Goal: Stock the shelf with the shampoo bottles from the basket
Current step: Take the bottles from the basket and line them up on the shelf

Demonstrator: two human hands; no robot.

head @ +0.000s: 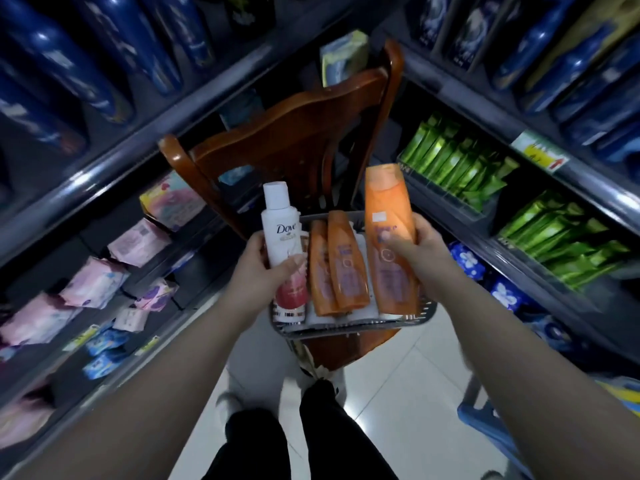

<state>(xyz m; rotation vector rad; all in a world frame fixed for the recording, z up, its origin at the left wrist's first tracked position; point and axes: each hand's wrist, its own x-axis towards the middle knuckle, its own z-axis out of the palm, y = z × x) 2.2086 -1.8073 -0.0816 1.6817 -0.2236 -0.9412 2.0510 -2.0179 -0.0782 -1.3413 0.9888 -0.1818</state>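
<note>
The fingers (257, 244) of my left hand (258, 271) are curled around a white bottle (281, 233), two orange bottles (337, 268) lie in the basket (346, 330) on the chair (294, 133), and my right hand (414, 254) grips another orange bottle (388, 199) at its right side.

I'm in shop aisle: shelves (114, 166) both sides, blue bottles (104, 64) upper left, green sachets (460, 161) right, pink packs (93, 285) lower left, price tag (540, 152) right.

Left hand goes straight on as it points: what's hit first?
Probably the orange bottles lying in the basket, right beside the Dove bottle the left hand holds; its height above them is unclear.
</note>
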